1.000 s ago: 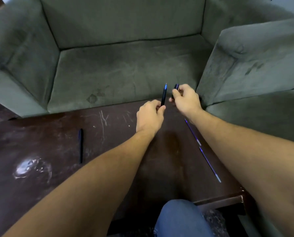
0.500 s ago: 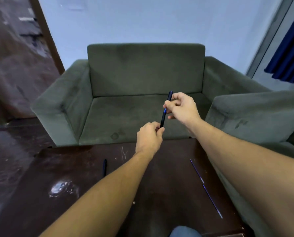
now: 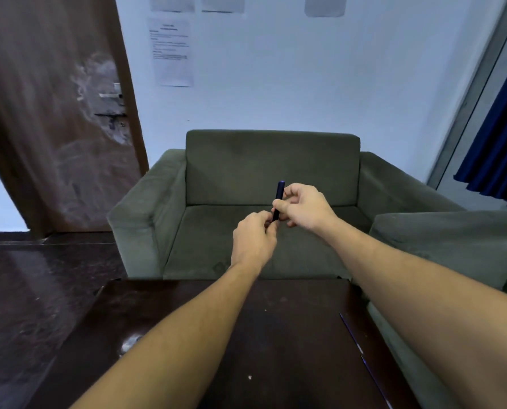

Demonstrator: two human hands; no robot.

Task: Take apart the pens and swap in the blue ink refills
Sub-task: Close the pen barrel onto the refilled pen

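Pen (image 3: 279,192) upright, mid-barrel in grip of right hand (image 3: 303,206), lower end pinched by left hand (image 3: 253,240)

Both forearms bare from frame edge to wrist; left hand (image 3: 253,237), right hand (image 3: 304,206) likewise bare.

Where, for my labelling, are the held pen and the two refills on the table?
pen (image 3: 279,193): head view, upper part of the barrel.
far refill (image 3: 349,330): head view, mid-shaft.
near refill (image 3: 375,379): head view, mid-shaft.
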